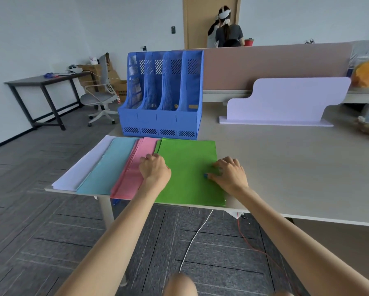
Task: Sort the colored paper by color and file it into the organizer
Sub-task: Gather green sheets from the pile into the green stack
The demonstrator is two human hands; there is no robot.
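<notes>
Overlapping stacks of paper lie side by side on the table's near corner: white (pixel 83 165), light blue (pixel 111 165), pink (pixel 134 167) and green (pixel 190 165) on top at the right. My left hand (pixel 154 169) rests with curled fingers on the left edge of the green stack, where it meets the pink. My right hand (pixel 229 173) rests on the green stack's right side, fingers bent, thumb pressing the sheet. A blue four-slot organizer (pixel 161 97) stands upright just behind the papers; its slots look empty.
A lilac stand (pixel 286 99) sits on the table (pixel 286 167) to the right, bags at the far right. A pink partition (pixel 264 65) backs the desk. White and red cables hang below. A chair, a dark table and a person stand beyond.
</notes>
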